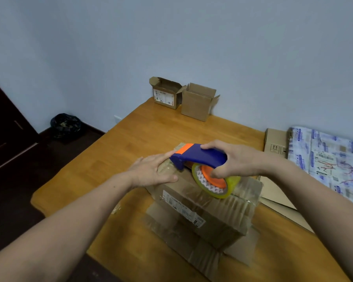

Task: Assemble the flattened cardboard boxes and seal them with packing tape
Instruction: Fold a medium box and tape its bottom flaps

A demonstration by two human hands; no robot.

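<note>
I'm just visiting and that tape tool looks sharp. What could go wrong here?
The left hand presses flat on the box with its fingertips right at the front end of the tape dispenser, where the cutter likely sits and could nick them. The right hand grips the dispenser with a finger against the tape roll, which might stall and wrinkle the tape.

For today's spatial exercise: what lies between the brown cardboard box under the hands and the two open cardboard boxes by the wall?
Only bare orange wooden tabletop, seen in the head view.
</note>
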